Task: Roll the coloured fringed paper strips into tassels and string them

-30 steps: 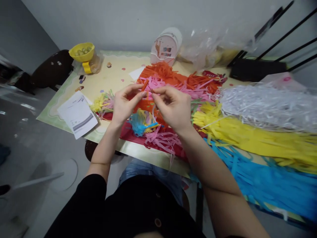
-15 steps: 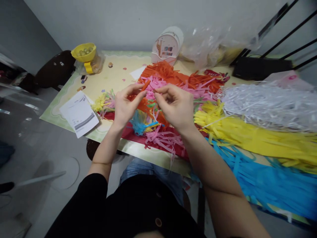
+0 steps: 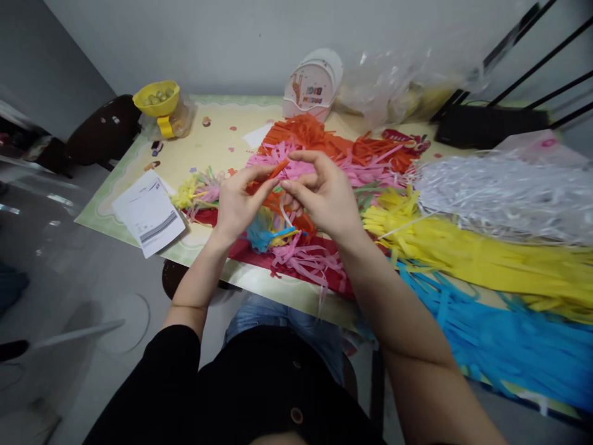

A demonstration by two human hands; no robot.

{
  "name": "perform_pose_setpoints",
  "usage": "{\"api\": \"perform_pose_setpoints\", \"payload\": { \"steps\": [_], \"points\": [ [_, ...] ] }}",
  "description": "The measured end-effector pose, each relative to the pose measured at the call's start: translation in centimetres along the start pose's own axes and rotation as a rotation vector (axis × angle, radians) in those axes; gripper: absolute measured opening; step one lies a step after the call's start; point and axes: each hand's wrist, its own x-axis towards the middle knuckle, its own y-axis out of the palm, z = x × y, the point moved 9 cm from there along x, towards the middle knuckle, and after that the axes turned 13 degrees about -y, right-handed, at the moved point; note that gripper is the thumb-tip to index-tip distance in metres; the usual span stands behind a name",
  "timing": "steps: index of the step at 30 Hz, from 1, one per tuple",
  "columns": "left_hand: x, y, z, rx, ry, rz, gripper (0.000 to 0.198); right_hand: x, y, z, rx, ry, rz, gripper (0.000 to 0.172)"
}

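Note:
My left hand [image 3: 241, 196] pinches a twisted roll of orange tissue paper [image 3: 280, 167], whose tip sticks out past the fingers. Close against it, my right hand [image 3: 320, 193] has its thumb at the left fingertips and its index finger raised and bent. What lies under the right thumb is too small to make out. Below the hands lie a blue and yellow tissue tassel [image 3: 265, 233], pink tissue strips [image 3: 308, 256] and a red sheet [image 3: 241, 247]. Fringed orange paper [image 3: 301, 133] and pink fringe [image 3: 370, 173] are heaped behind them.
White shredded strips [image 3: 504, 194], yellow fringed paper [image 3: 482, 256] and blue fringed paper [image 3: 523, 340] cover the table's right. A printed white paper [image 3: 149, 213], a yellow bowl [image 3: 156, 99], a white cap [image 3: 312, 86] and clear plastic bags [image 3: 380, 80] surround the work.
My right hand has moved slightly left, against my left fingertips, and its index finger has lifted. The thin dark strand between the hands no longer shows clearly. My left hand keeps the orange roll.

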Motion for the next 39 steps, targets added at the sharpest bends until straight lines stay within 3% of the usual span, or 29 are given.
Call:
{"api": "perform_pose_setpoints", "payload": {
  "steps": [5, 12, 16, 20, 22, 25, 26, 28, 30, 31, 33, 34, 35, 39],
  "points": [
    [0.0, 0.2, 0.5, 0.073, -0.014, 0.008, 0.023, -0.1, 0.2, -1.1, 0.029, 0.023, 0.063, 0.053],
    [0.0, 0.6, 0.4, 0.146, 0.009, 0.041, 0.014, 0.0, -0.6, 0.1, -0.232, -0.087, 0.031, 0.046],
    [-0.6, 1.8, 0.2, 0.155, 0.057, 0.148, 0.011, 0.0, -0.2, -1.4, 0.022, 0.037, 0.056, 0.043],
    [-2.0, 2.6, 0.8, 0.265, 0.026, 0.134, 0.009, -0.1, 0.5, -2.9, 0.101, 0.127, 0.148, 0.046],
    [-3.0, 3.0, 1.4, 0.329, -0.025, 0.12, 0.012, 0.2, -0.5, -2.8, 0.034, 0.076, 0.078, 0.046],
    [-4.2, 3.6, 2.5, 0.357, -0.099, 0.187, 0.015, 0.8, -2.8, -1.8, 0.058, -0.031, -0.153, 0.041],
    [-4.5, 4.0, 3.0, 0.335, -0.118, 0.273, 0.016, 0.9, -3.6, -1.5, 0.104, -0.059, -0.231, 0.038],
    [-5.0, 4.7, 4.2, 0.22, -0.142, 0.552, 0.016, 1.0, -4.7, -0.9, 0.191, -0.098, -0.331, 0.034],
    [-4.1, 3.6, 5.9, 0.097, -0.19, 0.704, 0.022, 1.1, -4.8, -0.7, 0.234, -0.094, -0.33, 0.036],
    [-2.6, 2.2, 7.3, 0.091, -0.23, 0.65, 0.026, 1.1, -4.6, -0.7, 0.23, -0.08, -0.306, 0.037],
    [1.4, -2.1, 10.7, 0.292, -0.323, 0.304, 0.031, 0.9, -3.8, -1.0, 0.195, -0.04, -0.244, 0.039],
    [2.8, -3.2, 12.0, 0.434, -0.337, 0.222, 0.029, 0.7, -3.3, -1.1, 0.184, -0.027, -0.216, 0.04],
    [3.8, -3.2, 13.2, 0.56, -0.34, 0.22, 0.029, 0.6, -2.8, -1.1, 0.179, -0.023, -0.19, 0.041],
    [5.1, 1.1, 16.8, 0.929, -0.319, 0.517, 0.032, 0.5, -1.3, -0.6, 0.163, -0.054, -0.115, 0.042]
  ]
}}
